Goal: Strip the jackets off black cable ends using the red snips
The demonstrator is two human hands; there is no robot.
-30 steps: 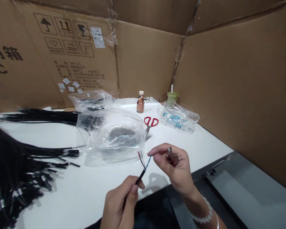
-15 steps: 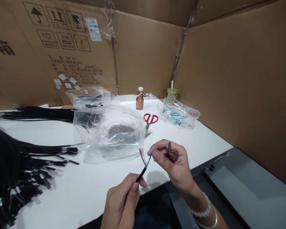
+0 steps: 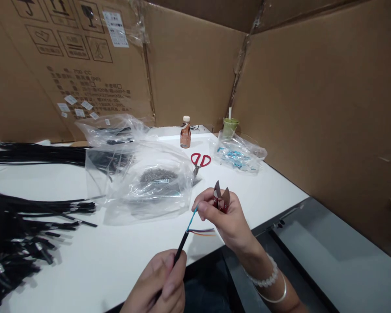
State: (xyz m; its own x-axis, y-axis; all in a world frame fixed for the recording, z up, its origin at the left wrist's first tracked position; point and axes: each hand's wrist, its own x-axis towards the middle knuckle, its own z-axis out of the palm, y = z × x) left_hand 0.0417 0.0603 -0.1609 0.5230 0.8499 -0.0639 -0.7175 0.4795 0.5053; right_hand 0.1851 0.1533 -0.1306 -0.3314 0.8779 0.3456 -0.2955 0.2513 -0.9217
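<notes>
My left hand [image 3: 163, 280] is closed round a black cable [image 3: 181, 248], its stripped end pointing up and away from me. From that end a twisted blue strand [image 3: 192, 218] runs up to my right hand [image 3: 223, 217], pinched between thumb and forefinger. Other thin wires [image 3: 202, 232], orange and dark, stick out sideways to the right below it. Small red-handled thread snips [image 3: 220, 201] are also held in my right hand, their two blades apart and pointing up; the handles are mostly hidden by the fingers.
Black cables [image 3: 19, 243] lie bundled on the left of the white table [image 3: 101, 265]. A clear bag [image 3: 133, 208] of small grey pieces, red-handled scissors [image 3: 200, 161], a bottle [image 3: 185, 132], a bag of blue pieces [image 3: 237, 158] and a green cup [image 3: 230, 127] stand or lie farther back. Cardboard walls [image 3: 192, 65] surround the table.
The orange and dark wires have swung from upright, left of the blue strand, to lying out to its right. The snips' blades have turned more upright. The view has shifted slightly right.
</notes>
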